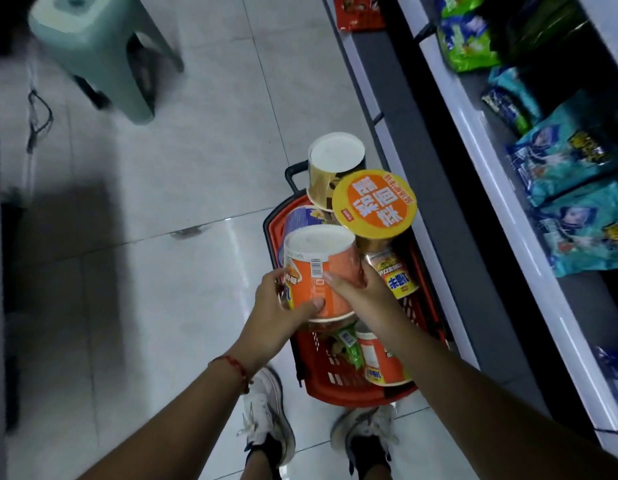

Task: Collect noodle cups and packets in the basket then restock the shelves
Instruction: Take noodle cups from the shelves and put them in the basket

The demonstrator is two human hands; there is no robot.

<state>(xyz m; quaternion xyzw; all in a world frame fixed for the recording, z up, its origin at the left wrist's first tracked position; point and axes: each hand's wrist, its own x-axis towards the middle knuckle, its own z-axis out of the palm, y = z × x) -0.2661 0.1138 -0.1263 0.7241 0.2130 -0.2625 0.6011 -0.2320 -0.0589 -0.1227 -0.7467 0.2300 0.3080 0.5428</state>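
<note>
- An orange noodle cup [318, 271] is held upside down above the red basket [356, 386], its white base facing up and a barcode showing on its side.
- The left hand [283, 313] grips the cup's left side, fingers curled round the wall and the thumb [312, 304] pressed on the front near the rim.
- The right hand [363, 292] holds the cup's right side, its fingers [335, 278] laid curled against the orange wall.
- A gold-sided cup with an orange-and-yellow lid [375, 202] stands tilted just right of and beyond the held cup, touching or nearly touching it; I cannot tell which.
- Farther off, a tan cup [331, 168] sits inverted, white base up, at the far end of the basket.
- A blue-purple cup [300, 216] shows behind the held cup, mostly hidden.
- Lower in the basket lie an orange cup on its side [383, 362], a gold-and-yellow cup [397, 275] and a green packet [349, 344].
- The basket rests on the pale tiled floor [196, 168], between the person's white sneakers [266, 410] and the store shelves [491, 168] on the right.
- The shelves carry teal snack packets [570, 161] and green packets [466, 43]; a red packet [359, 12] lies on the lowest ledge far away.
- A pale green plastic stool [93, 46] stands far left on the floor.
- A red cord bracelet [236, 367] circles the left wrist.
</note>
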